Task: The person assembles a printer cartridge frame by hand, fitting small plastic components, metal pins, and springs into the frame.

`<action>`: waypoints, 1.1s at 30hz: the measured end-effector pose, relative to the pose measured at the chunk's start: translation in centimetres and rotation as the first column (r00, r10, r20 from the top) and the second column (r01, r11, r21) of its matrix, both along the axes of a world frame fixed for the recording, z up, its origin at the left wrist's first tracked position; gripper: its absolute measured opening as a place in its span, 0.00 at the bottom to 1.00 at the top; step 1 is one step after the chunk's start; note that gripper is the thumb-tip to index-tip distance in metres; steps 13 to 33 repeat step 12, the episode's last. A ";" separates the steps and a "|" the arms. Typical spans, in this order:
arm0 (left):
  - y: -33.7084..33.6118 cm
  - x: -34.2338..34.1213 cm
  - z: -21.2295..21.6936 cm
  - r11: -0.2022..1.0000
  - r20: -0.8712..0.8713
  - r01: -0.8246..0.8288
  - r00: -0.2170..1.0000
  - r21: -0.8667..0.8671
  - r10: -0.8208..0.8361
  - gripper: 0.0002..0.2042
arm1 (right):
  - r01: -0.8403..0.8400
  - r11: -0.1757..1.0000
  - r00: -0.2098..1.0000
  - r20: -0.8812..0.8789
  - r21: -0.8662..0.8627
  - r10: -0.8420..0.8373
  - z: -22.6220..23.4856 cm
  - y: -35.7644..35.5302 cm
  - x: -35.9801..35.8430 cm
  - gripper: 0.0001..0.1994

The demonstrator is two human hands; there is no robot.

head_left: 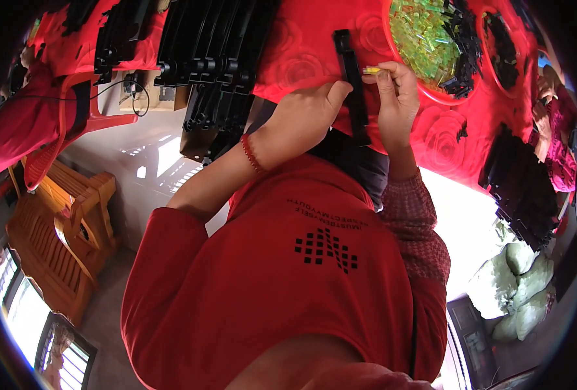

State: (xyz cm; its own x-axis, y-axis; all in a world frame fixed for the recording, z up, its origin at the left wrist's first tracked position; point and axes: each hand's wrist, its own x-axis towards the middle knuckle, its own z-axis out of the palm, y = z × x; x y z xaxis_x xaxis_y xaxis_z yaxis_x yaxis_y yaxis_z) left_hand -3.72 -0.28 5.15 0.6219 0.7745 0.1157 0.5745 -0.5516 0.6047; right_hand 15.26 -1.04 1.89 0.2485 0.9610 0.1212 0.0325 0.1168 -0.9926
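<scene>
A long, narrow black plastic strip (359,110) stands near the table's front edge. My left hand (305,114) is closed on its left side, with the thumb against the strip and the other fingers mostly hidden. To the right of the strip, my right hand (397,94) pinches a small clear yellow piece (371,70) between thumb and fingertips. The yellow piece is close to the strip's upper part; whether they touch is hard to tell. Beyond my right hand, a red round basin (457,100) holds many small yellow-green clear pieces (425,45) and black pieces (464,58).
Stacked black plastic strips (210,39) cover the table's left part. A second red container (485,39) holds black parts. More black strips (522,182) pile up at the right, near another person's arm (543,114). White sacks (516,286) and a wooden bench (61,234) stand on the floor.
</scene>
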 end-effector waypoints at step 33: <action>4.7 1.3 -1.3 0.952 -0.222 0.134 0.972 0.275 -0.073 0.25 | 0.121 0.992 0.973 0.202 -0.041 -0.110 2.3 -3.9 2.0 0.09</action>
